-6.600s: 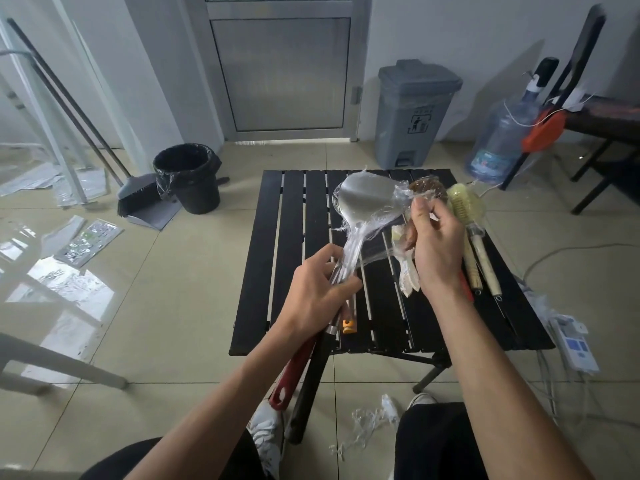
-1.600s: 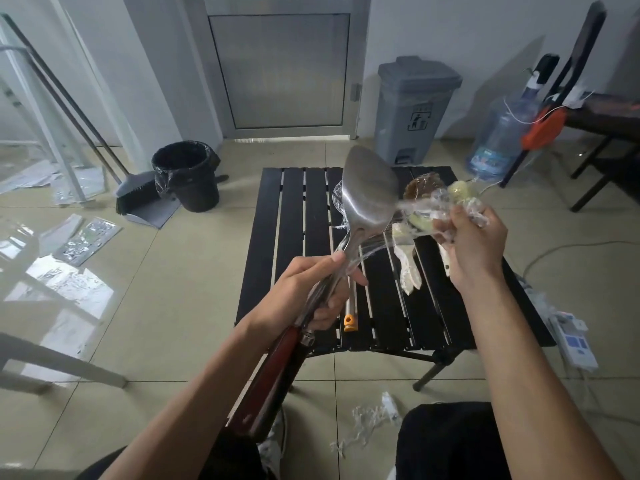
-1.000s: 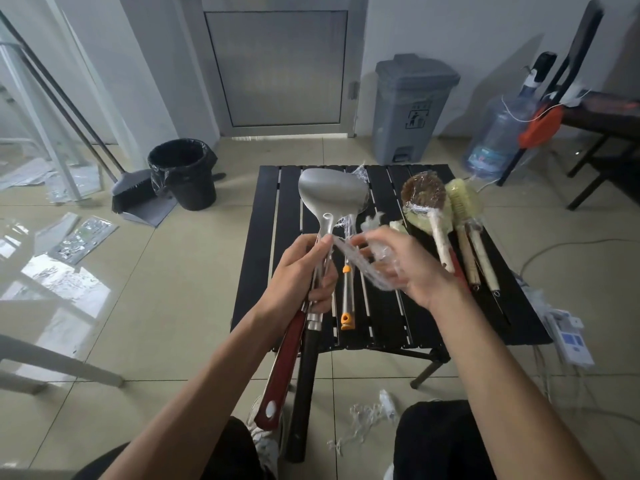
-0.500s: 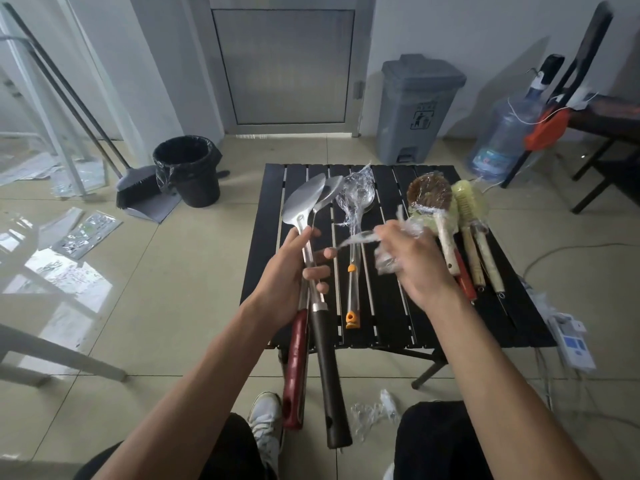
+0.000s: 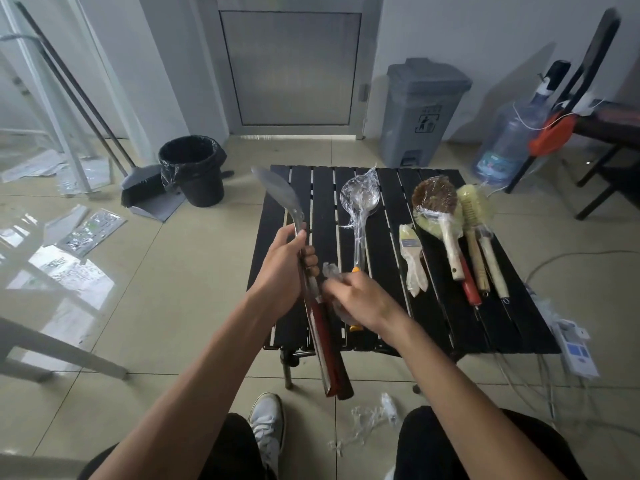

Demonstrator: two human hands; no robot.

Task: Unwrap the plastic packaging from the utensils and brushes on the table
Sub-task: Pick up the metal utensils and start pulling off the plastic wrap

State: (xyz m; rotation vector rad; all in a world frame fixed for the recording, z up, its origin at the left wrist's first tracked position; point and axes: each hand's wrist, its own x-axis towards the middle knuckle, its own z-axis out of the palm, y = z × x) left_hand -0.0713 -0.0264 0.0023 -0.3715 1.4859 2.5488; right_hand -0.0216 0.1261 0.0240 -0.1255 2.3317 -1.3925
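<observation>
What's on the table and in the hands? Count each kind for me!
Utensils in left hand: 2
Crumpled wrap in right hand: 1
Wrapped spoon pack on table: 1
Wrapped paintbrush: 1
Wrapped brush bundle: 1
Total: 6

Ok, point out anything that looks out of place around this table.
Crumpled plastic wrap lies on the floor tiles by the white shoe, not in the black bin left of the table. Shiny packaging sheets also litter the floor at far left.
</observation>
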